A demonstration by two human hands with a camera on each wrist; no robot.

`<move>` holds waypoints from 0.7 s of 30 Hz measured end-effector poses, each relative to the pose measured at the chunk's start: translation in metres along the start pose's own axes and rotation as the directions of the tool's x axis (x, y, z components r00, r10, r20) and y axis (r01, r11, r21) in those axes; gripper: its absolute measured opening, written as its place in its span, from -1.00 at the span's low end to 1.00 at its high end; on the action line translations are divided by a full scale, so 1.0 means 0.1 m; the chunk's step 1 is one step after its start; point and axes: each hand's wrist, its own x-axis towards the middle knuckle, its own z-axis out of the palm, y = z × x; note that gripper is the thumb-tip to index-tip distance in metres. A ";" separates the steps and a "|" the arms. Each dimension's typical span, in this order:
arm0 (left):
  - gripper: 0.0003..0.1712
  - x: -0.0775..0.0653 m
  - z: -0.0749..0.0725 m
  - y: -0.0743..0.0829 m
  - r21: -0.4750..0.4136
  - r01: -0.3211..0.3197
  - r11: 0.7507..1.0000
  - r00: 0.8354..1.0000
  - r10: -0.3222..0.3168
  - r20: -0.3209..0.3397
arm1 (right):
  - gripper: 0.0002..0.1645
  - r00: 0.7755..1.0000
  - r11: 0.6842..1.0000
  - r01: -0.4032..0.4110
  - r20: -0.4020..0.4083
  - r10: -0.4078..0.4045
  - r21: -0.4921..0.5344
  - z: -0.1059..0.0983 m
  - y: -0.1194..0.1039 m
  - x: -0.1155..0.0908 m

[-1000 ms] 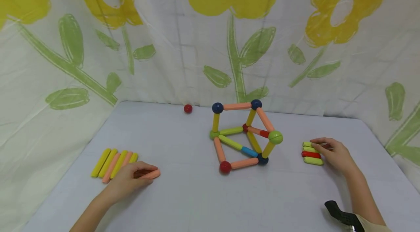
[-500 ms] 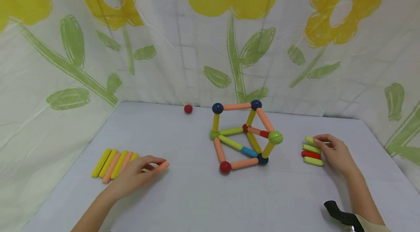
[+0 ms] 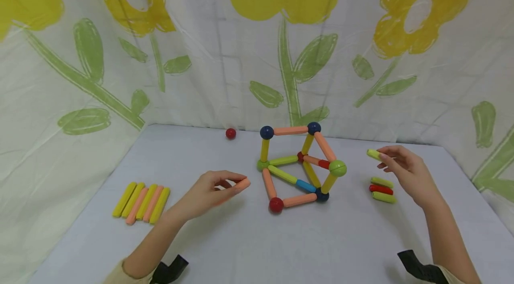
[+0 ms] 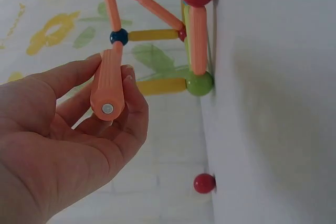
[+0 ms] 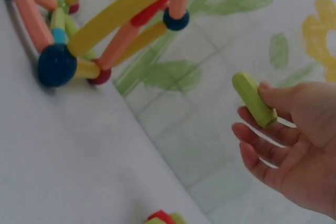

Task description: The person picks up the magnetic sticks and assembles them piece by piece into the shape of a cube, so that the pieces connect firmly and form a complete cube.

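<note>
In the head view, the two hands are well apart above the white table (image 3: 249,248). The left hand (image 3: 206,192) pinches a salmon stick (image 3: 242,184) just left of a frame of sticks and balls (image 3: 286,174), a gap between them. The right hand (image 3: 409,174) pinches a short lime stick (image 3: 373,154) to the right of the frame, raised beyond three short sticks (image 3: 381,190), lime, red and lime. At the left lies a row of six sticks (image 3: 147,202), four yellow and two salmon. A red ball (image 3: 230,133) rests near the far edge, before a cloth with yellow flowers (image 3: 283,3).

In the left wrist view, thumb and fingers close round the salmon stick, its round metallic tip (image 4: 107,108) facing the camera; the frame stands behind it.

In the right wrist view, the thumb presses the lime stick against the index finger, and the other fingers curl loosely below. The frame stands well apart from this hand.
</note>
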 end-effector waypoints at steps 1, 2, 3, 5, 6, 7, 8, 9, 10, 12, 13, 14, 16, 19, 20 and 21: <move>-0.60 0.05 0.04 0.03 -0.009 -0.014 1.000 1.000 0.014 0.010 | -0.67 1.000 1.000 0.015 0.005 -0.015 0.008 0.00 -0.05 0.00; -0.61 0.09 0.08 0.05 -0.020 -0.027 0.999 0.999 0.027 0.019 | -0.69 1.000 0.999 0.030 0.010 -0.030 0.018 0.01 -0.11 0.00; -0.61 0.13 0.12 0.08 -0.028 -0.039 0.999 0.999 0.040 0.026 | -0.70 0.999 0.999 0.041 0.016 -0.042 0.027 0.01 -0.16 -0.01; -0.61 0.20 0.18 0.13 -0.048 -0.070 0.996 0.997 0.072 0.033 | -0.72 0.998 0.997 0.057 0.027 -0.059 0.049 0.02 -0.26 -0.02; -0.61 0.23 0.21 0.16 -0.061 -0.080 0.995 0.996 0.082 0.036 | -0.73 0.997 0.996 0.068 0.031 -0.070 0.058 0.03 -0.30 -0.02; -0.61 0.25 0.24 0.18 -0.072 -0.090 0.993 0.995 0.093 0.038 | -0.74 0.996 0.994 0.079 0.034 -0.081 0.070 0.04 -0.35 -0.03; -0.61 0.28 0.26 0.21 -0.085 -0.094 0.992 0.995 0.097 0.038 | -0.74 0.995 0.993 0.089 0.037 -0.093 0.081 0.04 -0.40 -0.04; -0.61 0.30 0.28 0.24 -0.096 -0.101 0.990 0.994 0.106 0.040 | -0.74 0.994 0.991 0.101 0.041 -0.105 0.090 0.05 -0.45 -0.05; -0.61 0.31 0.30 0.27 -0.109 -0.109 0.988 0.993 0.114 0.043 | -0.74 0.992 0.988 0.116 0.047 -0.121 0.100 0.06 -0.50 -0.07; -0.62 0.34 0.34 0.32 -0.132 -0.115 0.985 0.991 0.123 0.049 | -0.72 0.986 0.982 0.148 0.059 -0.156 0.120 0.08 -0.59 -0.09; -0.63 0.35 0.36 0.34 -0.141 -0.121 0.983 0.990 0.130 0.053 | -0.71 0.983 0.978 0.164 0.066 -0.173 0.128 0.09 -0.64 -0.10; -0.64 0.35 0.37 0.36 -0.148 -0.126 0.981 0.989 0.136 0.057 | -0.70 0.979 0.974 0.182 0.072 -0.192 0.136 0.11 -0.68 -0.11; -0.64 0.35 0.41 0.40 -0.159 -0.134 0.978 0.987 0.146 0.065 | -0.69 0.970 0.965 0.211 0.086 -0.226 0.158 0.15 -0.77 -0.14; -0.65 0.35 0.47 0.44 -0.170 -0.139 0.976 0.985 0.154 0.075 | -0.67 0.958 0.949 0.247 0.101 -0.270 0.196 0.23 -0.88 -0.17; -0.65 0.34 0.48 0.45 -0.175 -0.142 0.974 0.984 0.157 0.079 | -0.67 0.953 0.942 0.259 0.104 -0.286 0.215 0.26 -0.91 -0.18; -0.65 0.34 0.50 0.46 -0.182 -0.150 0.972 0.982 0.167 0.083 | -0.66 0.948 0.934 0.269 0.108 -0.301 0.235 0.28 -0.94 -0.19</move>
